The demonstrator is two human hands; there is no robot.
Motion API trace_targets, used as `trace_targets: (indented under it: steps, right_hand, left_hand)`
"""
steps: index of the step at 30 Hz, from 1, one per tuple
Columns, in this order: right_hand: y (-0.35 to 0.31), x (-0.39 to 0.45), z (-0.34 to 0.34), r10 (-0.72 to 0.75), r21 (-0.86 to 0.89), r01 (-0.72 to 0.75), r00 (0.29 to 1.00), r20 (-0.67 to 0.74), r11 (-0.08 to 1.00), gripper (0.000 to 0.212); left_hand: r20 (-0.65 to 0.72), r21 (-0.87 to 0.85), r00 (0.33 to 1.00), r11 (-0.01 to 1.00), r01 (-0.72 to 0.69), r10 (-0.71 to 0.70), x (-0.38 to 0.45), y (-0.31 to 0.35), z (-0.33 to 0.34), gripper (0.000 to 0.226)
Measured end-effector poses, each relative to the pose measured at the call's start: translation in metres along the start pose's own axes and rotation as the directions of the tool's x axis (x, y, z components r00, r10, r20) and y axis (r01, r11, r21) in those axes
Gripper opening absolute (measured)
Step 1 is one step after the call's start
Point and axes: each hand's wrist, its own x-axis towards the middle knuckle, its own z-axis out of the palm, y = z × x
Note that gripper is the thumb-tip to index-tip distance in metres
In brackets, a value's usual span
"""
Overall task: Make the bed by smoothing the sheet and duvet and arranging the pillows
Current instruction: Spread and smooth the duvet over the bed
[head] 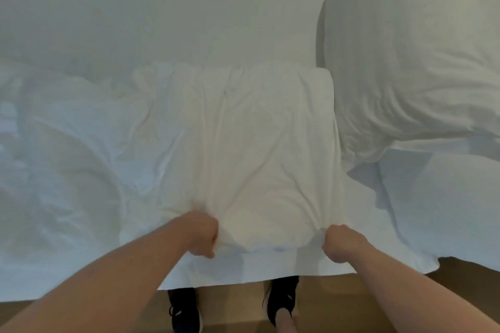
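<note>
Both fists clamped on duvet edge, lower centre.
Left hand (201, 234) & right hand (342, 243) fingers curled tight round rumpled white fabric duvet (243, 143); plump white pillow (405, 62) upper right.

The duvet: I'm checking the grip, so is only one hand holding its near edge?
No, both the left hand and the right hand are fisted on the near edge of the duvet.

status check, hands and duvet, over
Left hand and right hand both fisted on duvet near edge. Duvet wrinkled. Pillow beside it, nothing blocking.
</note>
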Motion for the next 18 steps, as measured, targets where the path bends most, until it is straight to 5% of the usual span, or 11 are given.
trace_targets:
  steps: [2,4,6,9,11,16,18]
  right_hand:
    - [-0.012,0.01,-0.031,-0.008,0.09,0.014,0.997,-0.071,0.996,0.048]
    - [-0.023,0.02,-0.075,0.006,0.33,0.106,0.947,-0.322,0.938,0.042]
    - [-0.032,0.03,-0.123,0.122,0.571,0.264,0.826,-0.55,0.778,0.047]
    - [-0.037,0.052,-0.191,0.27,0.637,0.404,0.663,-0.698,0.657,0.074]
    - [-0.043,0.067,-0.222,0.347,0.692,0.399,0.65,-0.676,0.601,0.085]
    - [-0.057,0.116,-0.232,0.395,0.854,0.321,0.781,-0.483,0.409,0.101]
    - [-0.057,0.125,-0.233,0.436,0.878,0.354,0.768,-0.469,0.322,0.087]
  left_hand:
    - [-0.059,0.035,0.997,0.998,-0.046,0.048,0.008,0.014,-0.027,0.035]
    - [-0.277,-0.078,0.959,0.994,-0.078,0.054,0.018,0.013,-0.064,0.028]
    - [-0.566,-0.222,0.824,0.968,-0.117,-0.03,0.024,-0.001,-0.106,0.014]
    - [-0.793,-0.362,0.568,0.92,-0.148,-0.22,0.028,-0.031,-0.157,0.018]
    - [-0.805,-0.422,0.495,0.902,-0.09,-0.327,0.031,-0.049,-0.182,0.038]
    - [-0.759,-0.442,0.447,0.879,0.181,-0.474,0.047,-0.072,-0.203,0.079]
    - [-0.733,-0.518,0.425,0.841,0.156,-0.531,0.053,-0.075,-0.201,0.083]
